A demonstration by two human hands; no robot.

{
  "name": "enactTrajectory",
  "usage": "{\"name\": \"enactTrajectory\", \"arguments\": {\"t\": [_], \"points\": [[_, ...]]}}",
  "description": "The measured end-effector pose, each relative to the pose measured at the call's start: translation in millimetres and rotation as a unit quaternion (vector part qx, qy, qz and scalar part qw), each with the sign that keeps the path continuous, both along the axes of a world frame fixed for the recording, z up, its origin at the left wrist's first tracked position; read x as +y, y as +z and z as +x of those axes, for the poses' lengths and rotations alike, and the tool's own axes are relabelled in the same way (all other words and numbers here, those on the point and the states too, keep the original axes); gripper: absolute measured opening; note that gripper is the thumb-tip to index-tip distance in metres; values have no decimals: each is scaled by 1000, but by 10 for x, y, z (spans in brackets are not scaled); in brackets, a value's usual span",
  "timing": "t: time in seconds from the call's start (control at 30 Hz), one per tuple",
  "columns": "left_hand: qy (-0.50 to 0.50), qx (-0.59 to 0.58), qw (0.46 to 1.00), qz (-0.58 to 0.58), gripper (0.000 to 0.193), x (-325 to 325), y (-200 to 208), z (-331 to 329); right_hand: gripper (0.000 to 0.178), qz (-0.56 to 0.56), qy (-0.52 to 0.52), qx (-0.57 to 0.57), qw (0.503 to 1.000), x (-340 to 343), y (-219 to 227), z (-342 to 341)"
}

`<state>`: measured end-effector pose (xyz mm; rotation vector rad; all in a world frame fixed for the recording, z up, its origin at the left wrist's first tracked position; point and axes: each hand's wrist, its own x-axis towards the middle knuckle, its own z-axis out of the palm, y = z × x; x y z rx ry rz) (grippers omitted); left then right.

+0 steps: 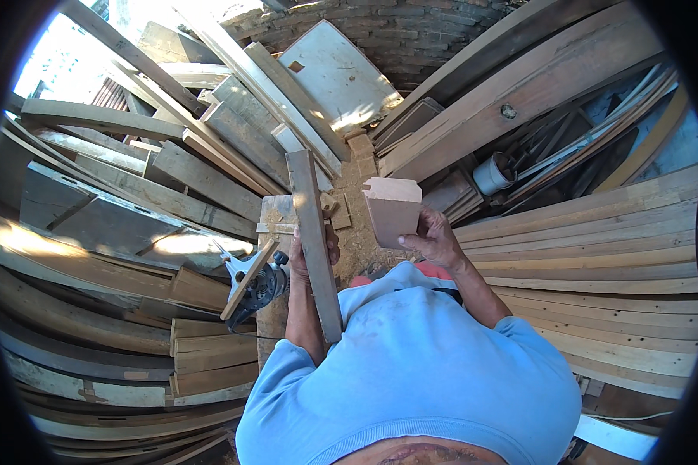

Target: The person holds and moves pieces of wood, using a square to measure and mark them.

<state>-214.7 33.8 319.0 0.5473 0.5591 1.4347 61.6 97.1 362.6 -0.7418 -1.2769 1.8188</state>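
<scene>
A long grey-brown wooden beam [314,240] runs away from my chest, with its near end against my shirt. My left hand [298,254] is closed around its middle, the fingers partly hidden behind the wood. In my right hand [436,239] is a shorter, wide wooden block [394,217], gripped at its lower right edge with the thumb on its face. The block's upper end is pale, with a small notch at the left corner. To the left of my left hand, a power router [265,285] lies on its side on a wooden bench [271,322].
Stacked planks [116,225] crowd the left side, and long boards [589,256] line the right. Sawdust and small wood offcuts [337,209] lie on the ground ahead. A white panel [337,74] leans at a brick wall [411,43]. A metal can [494,173] sits among the right-hand timber.
</scene>
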Motion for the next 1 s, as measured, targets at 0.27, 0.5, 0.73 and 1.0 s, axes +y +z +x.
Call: {"name": "enactTrajectory", "arguments": {"t": [0.27, 0.5, 0.73, 1.0], "points": [[-5, 5, 1000, -22, 78, 27, -21, 47, 44, 68, 3, -138, 988, 41, -11, 7], [-13, -30, 999, -41, 78, 60, -142, -2, 31, -22, -18, -88, 996, 43, -70, 13], [54, 204, 977, -38, 83, 144, -115, -375, 41, -137, -44, 35, 989, 22, -138, 28], [98, 347, 930, -73, 54, 63, 129, -263, 54, -195, -15, 148, 970, 34, 95, -48]]}}
